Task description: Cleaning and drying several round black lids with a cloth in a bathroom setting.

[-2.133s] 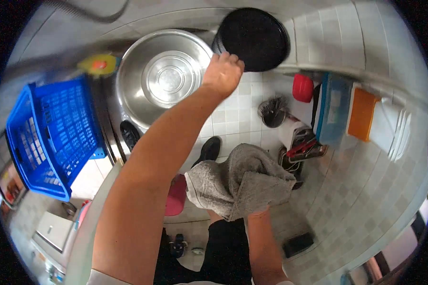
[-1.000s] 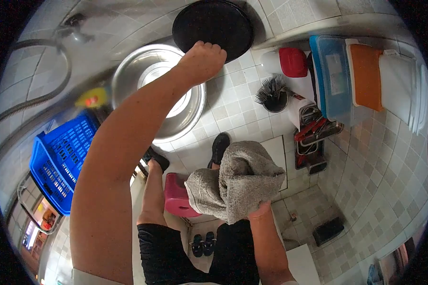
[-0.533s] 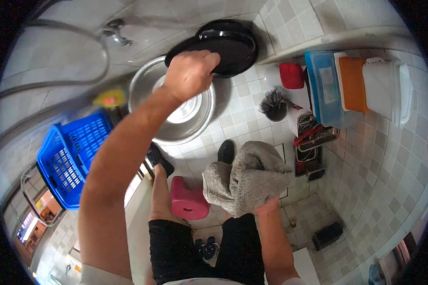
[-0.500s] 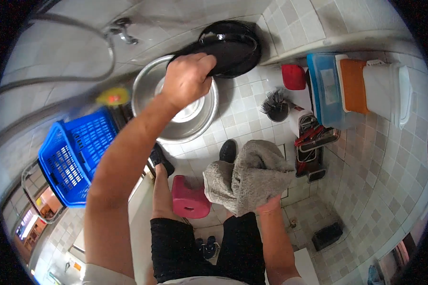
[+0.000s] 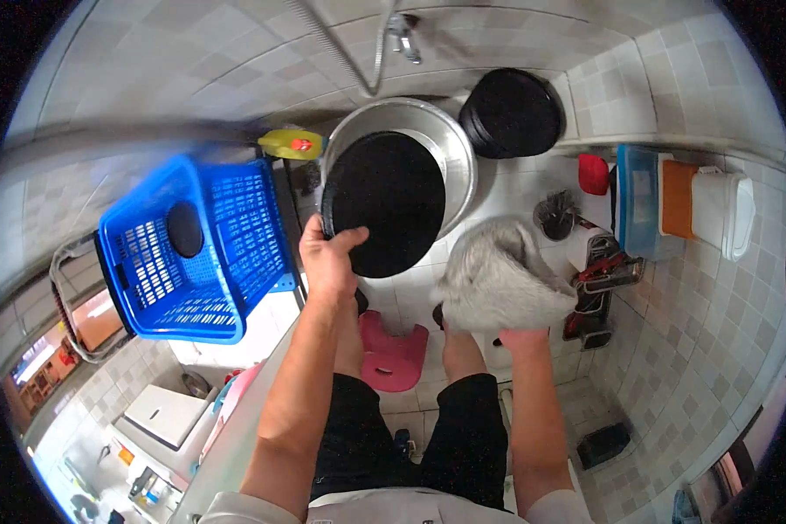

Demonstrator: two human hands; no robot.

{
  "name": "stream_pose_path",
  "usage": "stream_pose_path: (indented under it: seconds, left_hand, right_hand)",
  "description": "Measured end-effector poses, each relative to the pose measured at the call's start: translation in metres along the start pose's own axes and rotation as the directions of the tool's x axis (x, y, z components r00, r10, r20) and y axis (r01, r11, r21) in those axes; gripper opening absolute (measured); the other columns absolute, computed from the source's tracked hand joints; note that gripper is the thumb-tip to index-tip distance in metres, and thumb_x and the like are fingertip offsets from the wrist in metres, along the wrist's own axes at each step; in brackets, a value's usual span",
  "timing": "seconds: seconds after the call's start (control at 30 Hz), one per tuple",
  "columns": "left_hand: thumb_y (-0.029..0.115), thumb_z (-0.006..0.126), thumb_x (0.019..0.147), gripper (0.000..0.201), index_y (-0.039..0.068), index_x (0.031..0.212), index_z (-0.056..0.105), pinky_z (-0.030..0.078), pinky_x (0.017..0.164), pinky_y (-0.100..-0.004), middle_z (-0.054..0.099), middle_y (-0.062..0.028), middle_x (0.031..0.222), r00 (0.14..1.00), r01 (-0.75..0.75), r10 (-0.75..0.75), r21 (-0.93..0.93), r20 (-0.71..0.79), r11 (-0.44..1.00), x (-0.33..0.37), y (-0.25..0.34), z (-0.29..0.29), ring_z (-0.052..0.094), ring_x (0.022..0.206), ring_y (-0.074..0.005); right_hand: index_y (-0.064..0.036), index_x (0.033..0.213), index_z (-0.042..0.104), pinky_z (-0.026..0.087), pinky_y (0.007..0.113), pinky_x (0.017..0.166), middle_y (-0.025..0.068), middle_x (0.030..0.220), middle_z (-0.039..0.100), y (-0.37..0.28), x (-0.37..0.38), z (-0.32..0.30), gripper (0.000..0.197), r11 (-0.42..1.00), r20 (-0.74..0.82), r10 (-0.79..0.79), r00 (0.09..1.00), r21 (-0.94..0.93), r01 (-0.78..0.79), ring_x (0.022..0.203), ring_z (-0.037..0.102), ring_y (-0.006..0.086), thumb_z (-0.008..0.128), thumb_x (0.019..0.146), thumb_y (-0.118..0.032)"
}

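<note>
Right now my left hand pinches the rim of a flat, round black disc, the thumb lying over its upper face and the other fingers tucked at the edge and underneath, mostly out of sight. I hold the disc by its lower left side, in front of a wide, round, shiny steel basin, so that it covers much of the basin's mouth from where I look; I cannot tell whether the two touch.

My right hand is under a rumpled grey terry towel, which bunches up over it, well to the right of the disc. The cloth hides those fingers, so I cannot tell whether they are spread or pressed together.

Just beyond the basin, on its right, sits a stack of round black pieces against the wall. A tilted blue plastic basket with slotted sides stands to the left of my left hand, and a yellow bottle with a red mark is between it and the basin. Below, near my knees, is a pink plastic stool.
</note>
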State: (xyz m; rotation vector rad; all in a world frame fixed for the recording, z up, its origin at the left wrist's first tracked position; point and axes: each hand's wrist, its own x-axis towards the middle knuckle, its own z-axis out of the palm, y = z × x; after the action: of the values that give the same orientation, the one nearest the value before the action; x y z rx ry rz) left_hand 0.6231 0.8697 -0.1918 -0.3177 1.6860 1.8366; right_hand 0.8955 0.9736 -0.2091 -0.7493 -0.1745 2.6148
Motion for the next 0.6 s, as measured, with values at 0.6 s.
stream_pose_path:
  seconds: [0.6]
  left_hand:
    - [-0.009,0.07,0.061,0.021,0.003,0.071,0.057,0.043,0.061,-0.0242,0.058,0.0023,0.072,0.965,-0.18,0.154,0.112,0.211,0.977,-0.056,0.078,-0.108,0.051,0.066,-0.0069]
  right_hand:
    - [0.0041,0.101,0.061,0.049,0.039,0.083,0.0134,0.103,0.065,0.058,0.15,0.162,0.03,0.0,0.459,-0.139,0.878,-0.886,0.463,0.095,0.062,0.0298,0.063,0.082,-0.02]
